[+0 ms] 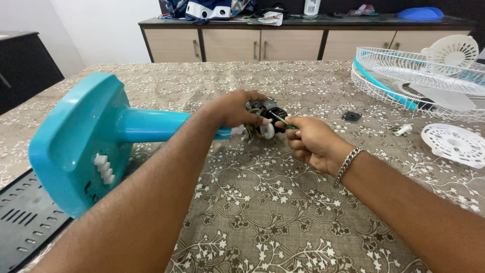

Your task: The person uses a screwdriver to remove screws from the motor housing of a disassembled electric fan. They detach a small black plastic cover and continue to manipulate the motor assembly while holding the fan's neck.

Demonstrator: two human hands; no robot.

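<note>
A turquoise fan stand [86, 136] lies on its side on the table, its square base toward me with white push buttons [103, 168] on it. Its neck ends in a bare black motor [267, 112] with a white round part. My left hand [233, 107] grips the top of the neck at the motor. My right hand [312, 141], a metal bracelet on the wrist, holds a thin green-handled screwdriver [284, 121] whose tip points into the motor.
White wire fan guards with a turquoise rim [404, 76] and translucent blades sit at the right. A white round cover [456, 143], a small black cap [351, 116] and a small white piece [403, 130] lie nearby. A black panel [22, 222] is at the left edge; a sideboard [262, 43] stands behind.
</note>
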